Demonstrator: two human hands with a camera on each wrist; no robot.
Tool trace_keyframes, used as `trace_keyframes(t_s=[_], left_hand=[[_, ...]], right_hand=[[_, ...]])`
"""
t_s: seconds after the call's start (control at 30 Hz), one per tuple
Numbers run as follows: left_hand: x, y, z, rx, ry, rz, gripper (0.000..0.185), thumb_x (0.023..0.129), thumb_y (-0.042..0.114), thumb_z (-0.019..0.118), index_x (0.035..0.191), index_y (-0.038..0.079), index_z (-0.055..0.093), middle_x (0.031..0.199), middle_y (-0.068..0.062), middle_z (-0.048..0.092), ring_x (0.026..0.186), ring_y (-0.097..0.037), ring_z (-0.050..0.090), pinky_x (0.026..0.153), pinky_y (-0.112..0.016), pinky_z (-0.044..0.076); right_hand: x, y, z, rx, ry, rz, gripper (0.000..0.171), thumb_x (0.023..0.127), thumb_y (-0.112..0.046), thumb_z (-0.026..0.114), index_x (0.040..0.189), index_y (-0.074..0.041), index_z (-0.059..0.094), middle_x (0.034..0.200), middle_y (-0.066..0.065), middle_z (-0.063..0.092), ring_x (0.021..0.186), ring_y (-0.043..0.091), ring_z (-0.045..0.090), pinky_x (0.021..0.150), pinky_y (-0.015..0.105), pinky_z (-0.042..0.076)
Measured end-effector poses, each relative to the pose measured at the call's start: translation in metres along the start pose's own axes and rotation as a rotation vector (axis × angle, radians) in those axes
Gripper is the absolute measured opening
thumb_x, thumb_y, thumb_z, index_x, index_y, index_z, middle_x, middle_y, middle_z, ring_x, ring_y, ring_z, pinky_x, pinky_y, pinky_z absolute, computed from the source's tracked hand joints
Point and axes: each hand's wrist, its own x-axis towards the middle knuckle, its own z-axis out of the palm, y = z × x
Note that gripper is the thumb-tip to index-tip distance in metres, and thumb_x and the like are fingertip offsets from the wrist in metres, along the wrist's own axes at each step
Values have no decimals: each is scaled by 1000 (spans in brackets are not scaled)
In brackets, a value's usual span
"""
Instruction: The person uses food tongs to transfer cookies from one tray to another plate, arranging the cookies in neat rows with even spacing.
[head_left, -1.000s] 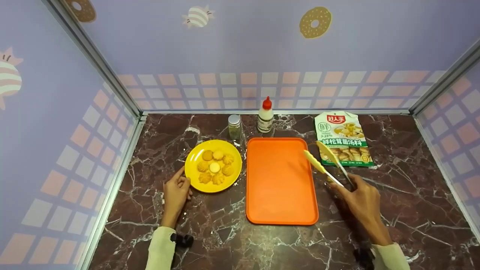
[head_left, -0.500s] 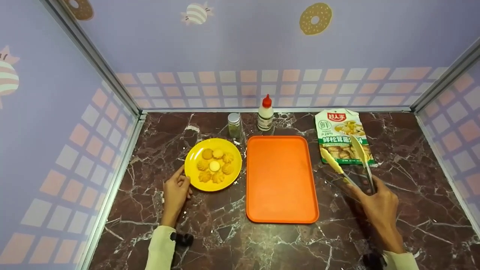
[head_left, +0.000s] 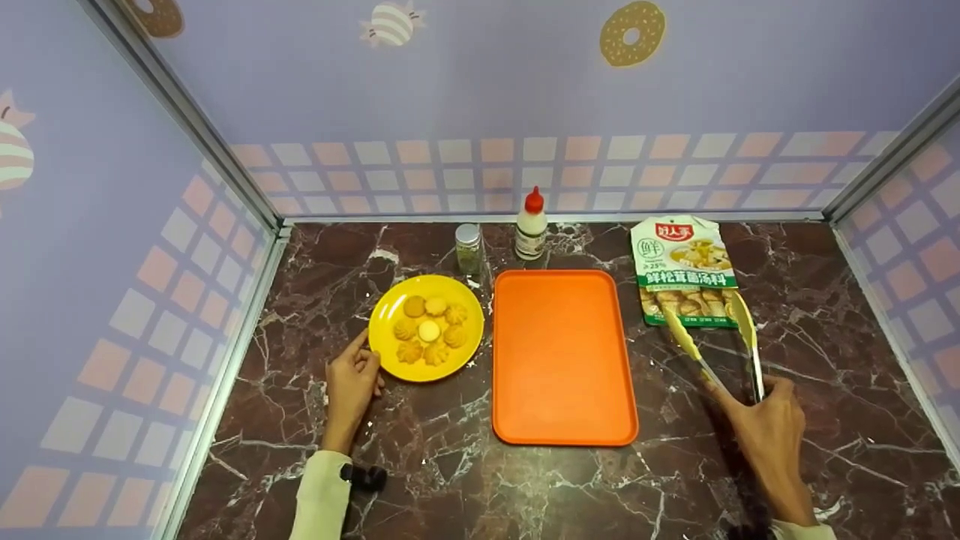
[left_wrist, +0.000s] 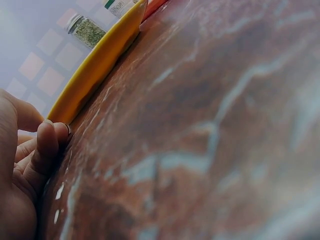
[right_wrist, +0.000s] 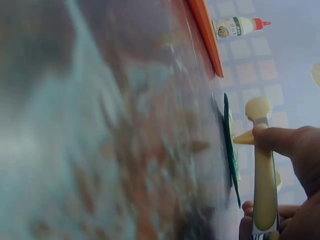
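Tongs: yellow-tipped, metal arms, held by the right hand over the right part of the counter, between the orange tray and the right edge. Fingers and thumb are curled round the hinge end; the two arms stand spread, tips over the lower edge of the soup-mix packet near the back edge. Nothing between the tips.

Handling (judgement): light, springy, stiff along the arms; the soft-looking tips should grip without crushing. Best held mid-arm to rear, where a squeeze closes both tips evenly.

Left hand: resting on the counter at the front-left rim of the yellow plate, fingers loosely curled, holding nothing, index finger along the rim. The plate carries small biscuits (crumbly, probably fragile).

Back edge: spice jar and a red-capped squeeze bottle, just behind the plate and tray.

View notes: head view alone shows the whole layout and the spread of the tongs. Right wrist view shows the thumb pressing on one tong arm, close up. Left wrist view shows fingertips meeting the plate rim (contact not certain from above).
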Motion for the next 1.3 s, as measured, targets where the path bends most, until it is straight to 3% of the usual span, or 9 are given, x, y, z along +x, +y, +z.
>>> trace_keyframes(t_s=[0.27,0.43,0.77,0.87,1.03,1.17,1.3], left_hand=[[-1,2,0,2,15,-7,48,107,-3,63,155,-5,59,85,-22,73,48,-20,59,39,-22,47],[-3,2,-1,2,10,-8,48,107,-2,63,155,-3,60,83,-21,72,48,-18,59,39,-23,48],[-2,2,0,3,-14,-8,50,108,0,63,158,-2,57,86,-19,71,50,-18,61,42,-25,52],[-2,4,3,10,-14,-15,50,108,0,63,158,-2,57,87,-19,72,51,-17,62,43,-25,53],[0,6,5,9,6,-16,46,109,1,63,154,-2,61,88,-21,73,51,-18,62,43,-25,54],[2,3,3,-6,64,-7,43,109,1,61,151,-3,63,90,-23,73,48,-17,61,42,-25,52],[2,4,-1,41,150,-1,40,109,1,61,148,-6,65,94,-23,74,50,-14,61,43,-21,50]], right_hand=[[2,5,5,-13,-49,75,91,87,-53,92,137,11,52,123,38,61,115,61,60,100,72,45],[7,3,10,-29,-35,79,91,87,-54,92,134,12,52,121,36,60,112,59,60,100,71,45],[18,-8,17,-33,-29,101,95,83,-65,90,126,13,55,114,31,60,102,52,61,88,68,49],[21,-10,12,-49,-47,94,99,84,-70,86,129,14,57,119,33,60,106,53,61,92,68,50],[28,-11,-4,-14,-18,19,96,95,-59,81,146,16,52,135,40,55,124,57,53,107,70,43],[35,-12,-13,33,41,-77,77,100,-42,79,145,15,53,136,38,53,129,56,47,111,68,37],[44,-12,-19,71,71,-197,65,99,-27,81,141,16,56,135,38,56,129,55,48,110,66,37]])
